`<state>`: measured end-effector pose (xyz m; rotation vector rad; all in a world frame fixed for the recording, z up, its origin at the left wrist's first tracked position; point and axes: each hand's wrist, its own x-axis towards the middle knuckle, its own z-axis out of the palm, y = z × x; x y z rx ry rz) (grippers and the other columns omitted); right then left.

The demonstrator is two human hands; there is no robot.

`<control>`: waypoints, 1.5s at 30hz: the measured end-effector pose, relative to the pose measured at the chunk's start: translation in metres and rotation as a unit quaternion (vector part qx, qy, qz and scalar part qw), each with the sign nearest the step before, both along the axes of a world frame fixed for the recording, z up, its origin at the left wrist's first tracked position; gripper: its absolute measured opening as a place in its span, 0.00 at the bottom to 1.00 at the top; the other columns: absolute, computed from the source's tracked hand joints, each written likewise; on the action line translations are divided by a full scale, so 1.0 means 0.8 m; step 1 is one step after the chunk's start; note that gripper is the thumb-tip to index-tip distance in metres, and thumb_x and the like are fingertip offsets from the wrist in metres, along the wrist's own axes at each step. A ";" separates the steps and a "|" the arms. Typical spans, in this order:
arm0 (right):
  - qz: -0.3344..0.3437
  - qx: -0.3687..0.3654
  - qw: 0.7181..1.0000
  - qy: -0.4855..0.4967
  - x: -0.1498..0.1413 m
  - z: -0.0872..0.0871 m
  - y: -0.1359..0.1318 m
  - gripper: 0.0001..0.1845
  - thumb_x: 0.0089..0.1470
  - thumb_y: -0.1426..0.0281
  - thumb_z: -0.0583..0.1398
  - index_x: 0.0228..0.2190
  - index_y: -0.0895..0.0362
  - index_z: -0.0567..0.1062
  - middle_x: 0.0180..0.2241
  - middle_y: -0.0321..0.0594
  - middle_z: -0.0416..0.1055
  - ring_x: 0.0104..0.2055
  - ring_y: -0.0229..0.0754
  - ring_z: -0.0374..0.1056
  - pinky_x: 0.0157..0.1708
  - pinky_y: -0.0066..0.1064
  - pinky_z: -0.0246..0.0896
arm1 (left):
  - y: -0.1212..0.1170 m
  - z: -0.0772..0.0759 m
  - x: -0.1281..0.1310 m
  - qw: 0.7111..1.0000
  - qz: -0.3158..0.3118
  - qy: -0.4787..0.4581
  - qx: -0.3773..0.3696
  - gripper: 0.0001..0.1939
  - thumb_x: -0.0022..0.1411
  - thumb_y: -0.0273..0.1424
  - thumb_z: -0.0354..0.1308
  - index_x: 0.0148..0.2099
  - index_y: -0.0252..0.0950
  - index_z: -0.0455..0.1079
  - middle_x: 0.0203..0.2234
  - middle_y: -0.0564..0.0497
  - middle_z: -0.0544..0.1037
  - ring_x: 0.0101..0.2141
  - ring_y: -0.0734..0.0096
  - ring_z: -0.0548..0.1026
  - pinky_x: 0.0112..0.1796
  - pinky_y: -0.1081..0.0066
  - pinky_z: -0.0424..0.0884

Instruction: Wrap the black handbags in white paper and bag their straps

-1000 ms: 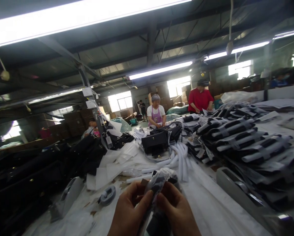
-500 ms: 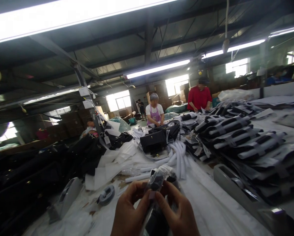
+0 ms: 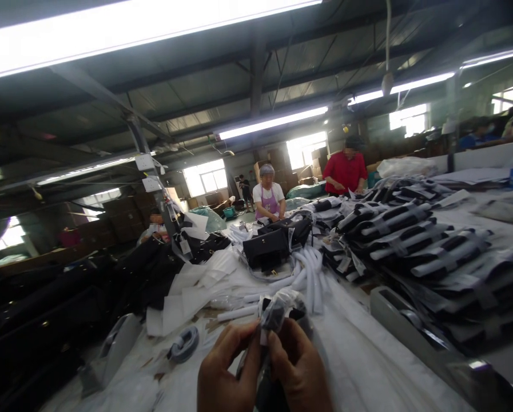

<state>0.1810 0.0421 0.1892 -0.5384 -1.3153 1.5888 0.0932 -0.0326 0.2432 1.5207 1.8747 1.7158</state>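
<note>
Both of my hands are low in the middle of the view, pinched together on a black item wrapped in clear plastic (image 3: 277, 312). My left hand (image 3: 226, 369) grips its left side with thumb and fingers closed. My right hand (image 3: 297, 369) presses on its right side, thumb against the wrap. The plastic bunches up above my fingertips. The lower part of the item is hidden between my hands.
A black handbag (image 3: 267, 252) sits further back on the white-covered table (image 3: 359, 355), beside white rolled tubes (image 3: 311, 277). Wrapped black straps (image 3: 428, 246) are stacked at right, dark bags (image 3: 46, 309) at left. A tape dispenser (image 3: 114, 346) and tape roll (image 3: 183, 346) lie near left. Two people (image 3: 269, 197) work at the far end.
My hands have closed in tighter on the wrapped item and sunk slightly lower in view. The view has shifted a little.
</note>
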 end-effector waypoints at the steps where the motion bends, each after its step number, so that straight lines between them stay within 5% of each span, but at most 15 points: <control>1: 0.000 -0.004 1.000 0.009 0.000 0.000 -0.001 0.26 0.53 0.46 0.63 0.39 0.57 0.76 0.32 0.41 0.75 0.31 0.42 0.68 0.25 0.27 0.61 | -0.002 0.002 0.001 1.000 -0.004 0.012 0.002 0.13 0.60 0.44 0.61 0.41 0.43 0.78 0.38 0.49 0.80 0.41 0.61 0.79 0.43 0.69 0.76; 6: -0.001 -0.024 0.999 0.048 0.002 0.009 -0.012 0.25 0.53 0.47 0.64 0.37 0.57 0.76 0.29 0.39 0.74 0.24 0.38 0.65 0.21 0.26 0.61 | -0.008 0.009 0.000 0.999 -0.003 0.034 -0.007 0.13 0.59 0.45 0.62 0.41 0.44 0.78 0.37 0.50 0.81 0.39 0.61 0.79 0.42 0.70 0.76; 18: 0.047 -0.028 0.998 0.043 0.014 0.016 -0.010 0.27 0.49 0.47 0.67 0.38 0.58 0.79 0.31 0.43 0.75 0.29 0.42 0.69 0.29 0.31 0.68 | -0.005 0.007 -0.006 0.996 0.038 0.078 0.015 0.10 0.58 0.45 0.63 0.38 0.49 0.80 0.34 0.53 0.83 0.36 0.64 0.80 0.39 0.72 0.74; 26: 0.048 -0.035 0.996 0.073 0.003 0.019 -0.007 0.22 0.48 0.50 0.69 0.32 0.56 0.75 0.30 0.41 0.74 0.35 0.48 0.71 0.33 0.32 0.66 | -0.009 -0.015 -0.003 0.962 0.160 0.197 0.105 0.06 0.59 0.36 0.65 0.40 0.52 0.80 0.37 0.56 0.84 0.37 0.62 0.82 0.40 0.70 0.76; 36: 0.047 -0.034 0.996 0.064 0.005 0.005 -0.001 0.19 0.51 0.54 0.68 0.36 0.55 0.75 0.27 0.36 0.69 0.32 0.44 0.66 0.36 0.34 0.65 | -0.014 -0.026 0.004 0.889 0.153 0.407 0.145 0.20 0.61 0.22 0.60 0.53 0.46 0.75 0.46 0.52 0.82 0.43 0.65 0.81 0.52 0.70 0.69; 45: 0.069 -0.028 0.994 0.074 0.007 0.007 -0.004 0.23 0.50 0.49 0.67 0.32 0.56 0.75 0.29 0.39 0.72 0.34 0.45 0.69 0.37 0.35 0.66 | -0.011 -0.055 0.009 0.861 0.186 0.455 0.130 0.37 0.60 0.20 0.58 0.68 0.44 0.54 0.55 0.47 0.75 0.50 0.61 0.78 0.56 0.67 0.66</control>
